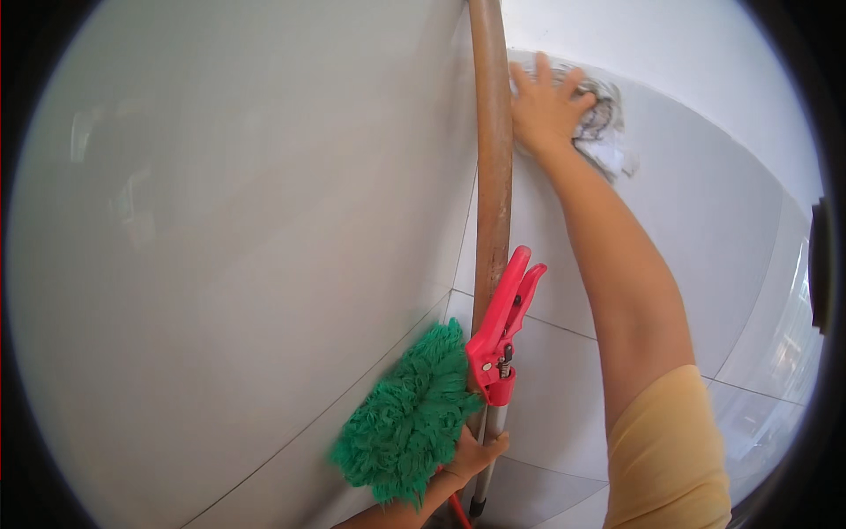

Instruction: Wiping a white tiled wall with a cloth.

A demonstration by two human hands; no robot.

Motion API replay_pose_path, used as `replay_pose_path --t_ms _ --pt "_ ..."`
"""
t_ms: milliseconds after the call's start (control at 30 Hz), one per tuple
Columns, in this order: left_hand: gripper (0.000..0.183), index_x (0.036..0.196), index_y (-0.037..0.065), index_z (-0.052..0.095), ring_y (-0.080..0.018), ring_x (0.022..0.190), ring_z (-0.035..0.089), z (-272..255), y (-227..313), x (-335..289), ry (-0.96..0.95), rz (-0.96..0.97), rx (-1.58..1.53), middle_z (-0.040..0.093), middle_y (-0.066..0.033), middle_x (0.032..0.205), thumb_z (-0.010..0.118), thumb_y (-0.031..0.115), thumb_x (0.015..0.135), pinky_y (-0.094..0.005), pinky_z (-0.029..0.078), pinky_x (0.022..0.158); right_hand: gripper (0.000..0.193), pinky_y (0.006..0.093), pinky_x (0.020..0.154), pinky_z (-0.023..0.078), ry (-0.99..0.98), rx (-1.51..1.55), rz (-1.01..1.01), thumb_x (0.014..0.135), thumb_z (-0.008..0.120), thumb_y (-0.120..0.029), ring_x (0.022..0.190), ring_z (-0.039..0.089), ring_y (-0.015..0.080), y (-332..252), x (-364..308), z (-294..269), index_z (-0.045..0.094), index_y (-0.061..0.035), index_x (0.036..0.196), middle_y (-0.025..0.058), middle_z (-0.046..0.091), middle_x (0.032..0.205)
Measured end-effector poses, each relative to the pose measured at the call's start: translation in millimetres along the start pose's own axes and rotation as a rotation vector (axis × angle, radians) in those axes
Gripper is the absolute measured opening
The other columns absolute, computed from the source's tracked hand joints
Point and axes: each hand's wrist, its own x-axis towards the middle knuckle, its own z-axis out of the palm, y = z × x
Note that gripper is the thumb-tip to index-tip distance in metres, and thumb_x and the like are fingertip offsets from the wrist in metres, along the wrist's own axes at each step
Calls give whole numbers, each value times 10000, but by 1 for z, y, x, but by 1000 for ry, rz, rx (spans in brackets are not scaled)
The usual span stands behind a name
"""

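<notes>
My right hand (548, 108) is raised to the wall with its fingers spread, and blurred a little by motion. Under and beside it is a crumpled-looking patch of white with dark marks (602, 119); I cannot tell whether it is a cloth or a marked sheet. Low down, my left hand (471, 457) is wrapped around the silver pole (490, 458) of a tool with a red two-lever handle (500, 331). Beside that hand is a fluffy green duster head (410, 414). A brown wooden pole (493, 159) stands upright behind the red handle.
Large glossy pale tiles (247, 247) cover the left wall. Grey-white tiles (687, 212) line the right wall, with a plain white surface (634, 35) above them. The walls meet in a corner behind the poles. A dark object (820, 264) shows at the right rim.
</notes>
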Motion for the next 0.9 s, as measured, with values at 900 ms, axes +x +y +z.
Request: replay_pose_path --t_ms 900 --pt "308 852 53 587 -138 601 580 8 6 5 72 -50 -205 590 -30 676 766 186 640 -316 473 569 343 667 841 244 -96 201 -60 844 528 -205 1239 234 470 -10 33 -13 573 -203 1184 34 473 1233"
